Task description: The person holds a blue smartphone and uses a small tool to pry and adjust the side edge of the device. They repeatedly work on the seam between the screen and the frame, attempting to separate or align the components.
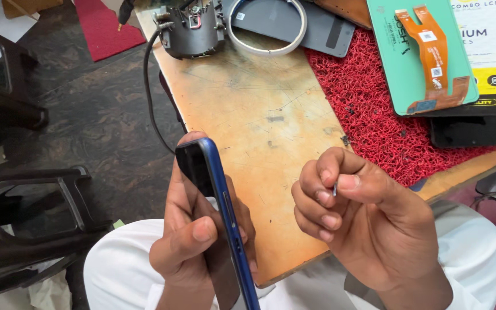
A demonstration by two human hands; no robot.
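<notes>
My left hand [193, 238] grips a blue smartphone [219, 201] on edge, its side frame turned up toward me and its dark screen facing left. My right hand [351, 212] is to the right of the phone, apart from it, with thumb and forefinger pinched on a small thin metal pin [334, 189]. Both hands hover over my lap in white clothing, at the near edge of the wooden table [259, 126].
On a red mat [374, 115] lie a green phone panel with an orange flex cable [426, 51], a boxed screen package [492, 57] and a dark phone [471, 131]. At the table's far end: a grey metal device [192, 28], a tape ring [268, 26]. Dark plastic chair [30, 218] at left.
</notes>
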